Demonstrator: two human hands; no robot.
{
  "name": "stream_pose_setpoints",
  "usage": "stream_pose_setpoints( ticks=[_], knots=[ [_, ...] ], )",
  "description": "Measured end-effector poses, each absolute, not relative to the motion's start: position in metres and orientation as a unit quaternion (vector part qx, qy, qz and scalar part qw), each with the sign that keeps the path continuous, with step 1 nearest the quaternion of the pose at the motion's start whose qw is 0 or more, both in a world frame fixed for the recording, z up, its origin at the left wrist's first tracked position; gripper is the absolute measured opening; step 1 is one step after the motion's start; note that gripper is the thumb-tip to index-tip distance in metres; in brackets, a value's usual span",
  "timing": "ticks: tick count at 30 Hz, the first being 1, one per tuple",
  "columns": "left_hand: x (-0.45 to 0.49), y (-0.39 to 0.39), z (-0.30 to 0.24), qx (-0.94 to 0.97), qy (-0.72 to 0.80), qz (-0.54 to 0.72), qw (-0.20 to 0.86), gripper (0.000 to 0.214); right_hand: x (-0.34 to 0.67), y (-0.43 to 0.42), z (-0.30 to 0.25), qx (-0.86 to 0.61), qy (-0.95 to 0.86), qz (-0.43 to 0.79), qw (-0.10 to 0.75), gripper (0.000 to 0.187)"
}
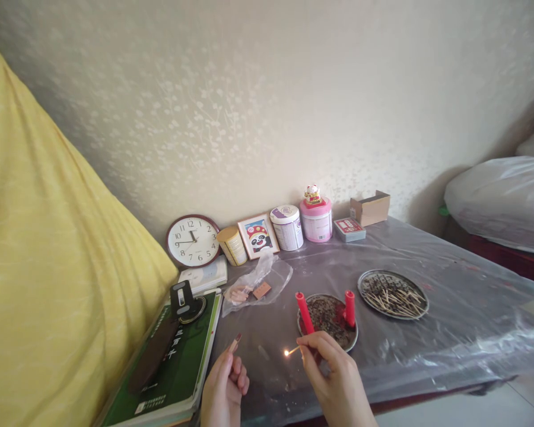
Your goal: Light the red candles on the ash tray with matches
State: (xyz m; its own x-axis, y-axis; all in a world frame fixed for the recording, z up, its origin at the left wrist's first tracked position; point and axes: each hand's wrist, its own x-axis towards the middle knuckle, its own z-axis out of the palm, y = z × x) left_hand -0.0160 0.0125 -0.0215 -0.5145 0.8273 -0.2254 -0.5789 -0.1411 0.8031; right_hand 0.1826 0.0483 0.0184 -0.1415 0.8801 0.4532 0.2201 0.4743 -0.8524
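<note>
The right hand [333,373] pinches a burning match [293,350] by its tail, flame pointing to nine o'clock, likely to spare the fingers. A red candle [304,312] stands at its twelve o'clock. The left hand [225,385] grips a matchbox [234,343], aside at nine o'clock.

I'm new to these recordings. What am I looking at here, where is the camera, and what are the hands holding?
There is no machine here. A person works with bare hands, and the single picture comes from a camera on their head, looking down at a table covered in plastic film. The right hand pinches a burning match. The left hand holds what looks like a matchbox. Just ahead, two red candles stand on a plate, and no flame shows on them. A second plate beside it holds loose matches. A clock and tins stand by the wall, and books lie at the left.
</note>
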Motion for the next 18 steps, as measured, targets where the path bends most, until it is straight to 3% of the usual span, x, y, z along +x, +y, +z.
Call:
stream_pose_setpoints(
  ticks=[18],
  knots=[
    [-0.0196,0.0163,-0.0241,0.123,0.469,0.734,0.475,0.047,0.1817,0.0501,0.0210,-0.407,-0.689,0.302,0.518,0.019]
  ],
)
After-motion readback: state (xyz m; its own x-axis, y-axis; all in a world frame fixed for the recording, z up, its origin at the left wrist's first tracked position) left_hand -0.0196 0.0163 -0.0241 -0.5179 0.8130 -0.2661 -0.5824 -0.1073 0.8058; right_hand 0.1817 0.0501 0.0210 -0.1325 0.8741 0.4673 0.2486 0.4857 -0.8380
